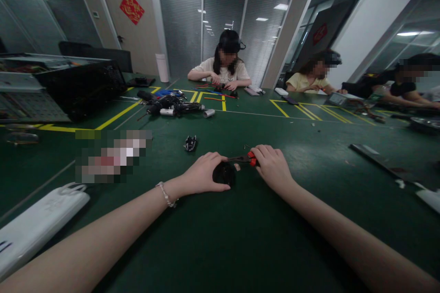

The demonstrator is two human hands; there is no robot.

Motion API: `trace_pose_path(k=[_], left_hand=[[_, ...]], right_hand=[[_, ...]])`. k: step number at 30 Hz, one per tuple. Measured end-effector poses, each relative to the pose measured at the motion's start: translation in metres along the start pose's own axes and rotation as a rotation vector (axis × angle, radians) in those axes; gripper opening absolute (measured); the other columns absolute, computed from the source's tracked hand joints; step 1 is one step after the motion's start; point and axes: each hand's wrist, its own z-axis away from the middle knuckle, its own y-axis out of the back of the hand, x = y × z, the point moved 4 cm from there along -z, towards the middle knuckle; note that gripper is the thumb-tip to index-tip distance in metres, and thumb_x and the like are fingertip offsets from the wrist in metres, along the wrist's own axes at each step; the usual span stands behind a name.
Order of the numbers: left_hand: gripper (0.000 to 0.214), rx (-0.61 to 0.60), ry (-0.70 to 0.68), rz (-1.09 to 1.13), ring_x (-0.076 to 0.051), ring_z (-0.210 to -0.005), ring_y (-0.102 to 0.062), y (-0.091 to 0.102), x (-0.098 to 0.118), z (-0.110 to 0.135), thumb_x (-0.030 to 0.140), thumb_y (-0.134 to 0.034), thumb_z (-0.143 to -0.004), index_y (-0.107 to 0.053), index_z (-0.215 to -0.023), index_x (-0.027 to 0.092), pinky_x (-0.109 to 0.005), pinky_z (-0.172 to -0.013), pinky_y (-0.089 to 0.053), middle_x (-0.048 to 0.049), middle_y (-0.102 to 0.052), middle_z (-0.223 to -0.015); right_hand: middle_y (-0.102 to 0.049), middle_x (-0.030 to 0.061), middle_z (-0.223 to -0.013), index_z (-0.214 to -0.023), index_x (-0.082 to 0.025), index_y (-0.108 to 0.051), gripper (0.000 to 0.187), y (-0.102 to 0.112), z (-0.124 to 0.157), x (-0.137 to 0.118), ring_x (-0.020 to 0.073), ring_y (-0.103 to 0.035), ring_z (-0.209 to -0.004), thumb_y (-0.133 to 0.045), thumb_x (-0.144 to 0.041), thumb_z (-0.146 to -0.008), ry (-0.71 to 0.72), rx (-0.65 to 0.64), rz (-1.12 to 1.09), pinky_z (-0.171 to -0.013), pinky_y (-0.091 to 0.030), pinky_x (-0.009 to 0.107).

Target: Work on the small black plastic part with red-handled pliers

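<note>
My left hand [203,174] is closed around a small round black object [224,175] resting on the green table [240,238]. My right hand [273,165] grips the red handles of a pair of pliers [245,159], whose dark jaws point left toward the black object, just above it. A bracelet sits on my left wrist. A small black part [190,143] lies on the table a little beyond my left hand.
A pile of dark tools and metal cylinders [172,105] lies farther back left. A white flat device [37,224] sits at the near left edge. A dark flat strip [381,158] lies at right. Three other people sit at the far side. Yellow lines mark the table.
</note>
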Motion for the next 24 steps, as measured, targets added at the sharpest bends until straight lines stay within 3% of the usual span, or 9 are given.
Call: trace_pose_path(k=[8,15,20,24], left_hand=[[0.061,-0.011,0.003,0.019,-0.025,-0.096,-0.047,0.0,-0.001,0.0,0.051,-0.063,-0.063,-0.043,-0.113,0.023,-0.038,-0.083,-0.038,-0.0053,-0.049,-0.106],[0.061,-0.014,0.006,0.018,-0.025,-0.096,-0.047,0.0,0.001,0.0,0.051,-0.063,-0.063,-0.043,-0.113,0.022,-0.038,-0.083,-0.037,-0.0053,-0.05,-0.106],[0.061,-0.015,-0.009,0.008,-0.024,-0.097,-0.046,0.001,0.002,0.0,0.05,-0.063,-0.064,-0.042,-0.115,0.023,-0.038,-0.084,-0.037,-0.005,-0.049,-0.105],[0.06,-0.011,-0.012,0.003,-0.024,-0.096,-0.047,0.0,0.001,0.0,0.05,-0.063,-0.064,-0.043,-0.114,0.023,-0.037,-0.083,-0.037,-0.0048,-0.049,-0.106]], right_hand=[[-0.05,0.0119,-0.106,-0.106,-0.014,-0.044,0.043,-0.011,0.001,0.003,0.0235,-0.045,-0.101,-0.043,0.0,-0.065,-0.005,0.02,-0.195,-0.083,-0.037,0.039],[-0.053,0.0116,-0.102,-0.102,-0.014,-0.047,0.036,-0.011,0.001,0.001,0.0241,-0.047,-0.096,-0.046,-0.005,-0.067,0.023,-0.005,-0.084,-0.075,-0.037,0.037],[-0.055,0.0102,-0.1,-0.1,-0.015,-0.05,0.032,-0.006,0.0,-0.002,0.024,-0.048,-0.094,-0.049,-0.01,-0.068,0.046,0.0,-0.02,-0.083,-0.031,0.041],[-0.055,0.0104,-0.097,-0.099,-0.014,-0.05,0.032,-0.008,-0.001,-0.002,0.0227,-0.049,-0.09,-0.05,-0.008,-0.068,0.058,-0.03,-0.031,-0.078,-0.036,0.037]])
